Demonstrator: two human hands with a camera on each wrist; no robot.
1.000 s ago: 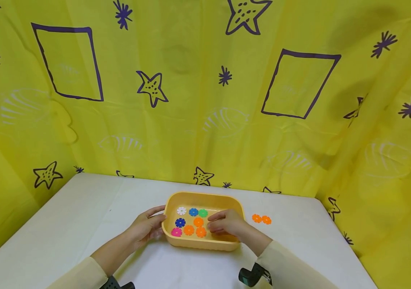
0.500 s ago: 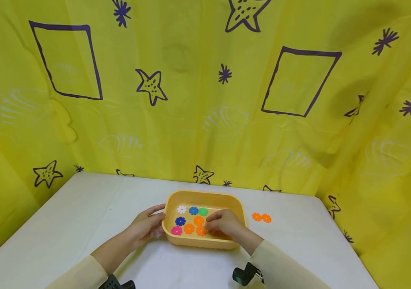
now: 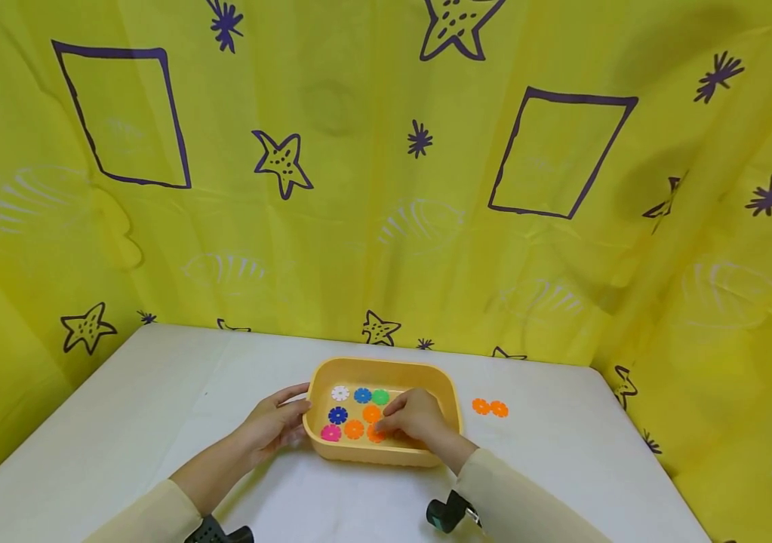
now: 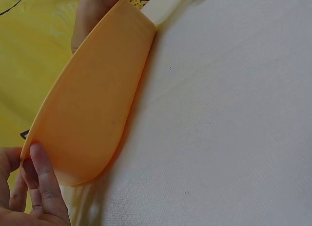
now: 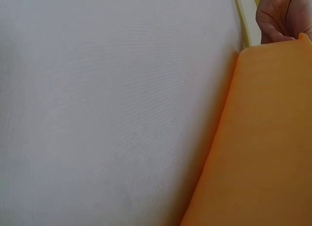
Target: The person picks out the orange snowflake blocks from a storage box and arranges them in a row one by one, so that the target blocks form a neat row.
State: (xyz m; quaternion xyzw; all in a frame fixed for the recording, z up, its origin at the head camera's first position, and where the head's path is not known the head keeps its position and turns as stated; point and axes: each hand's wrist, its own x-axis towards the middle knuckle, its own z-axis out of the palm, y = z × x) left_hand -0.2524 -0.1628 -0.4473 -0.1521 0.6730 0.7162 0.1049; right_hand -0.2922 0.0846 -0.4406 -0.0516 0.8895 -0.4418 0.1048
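Gripping the left end of the tray [image 3: 386,455] with the left hand [image 3: 277,426], fingers set on both faces of the rim. Reaching in over the tray's near right corner with the right hand [image 3: 416,416], fingertips bent down onto an orange disc [image 3: 375,434] close to the tray's near side. Cannot tell from these views between a true pinch on that disc and mere contact.

For good handling, brace the tray at its left end, using only enough force to prevent sliding. Take the disc by opposite edges rather than pressing from above; judge as thin and apt to skid. Work from the tray's right half to avoid nudging neighbouring pieces, and check for snagged notches before any lift.

Note inside the tray, along the far side: white disc [image 3: 340,393], blue disc [image 3: 362,395], green disc [image 3: 380,397]. Across the middle: dark blue disc [image 3: 337,415], second orange disc [image 3: 371,413]. Along the near side: pink disc [image 3: 330,433], third orange disc [image 3: 354,429].

Note to the right of the tray, on the tabletop [image 3: 175,400]: two orange discs [image 3: 481,406], side by side and touching. Beyond the tray: patterned yellow curtain [image 3: 345,249].
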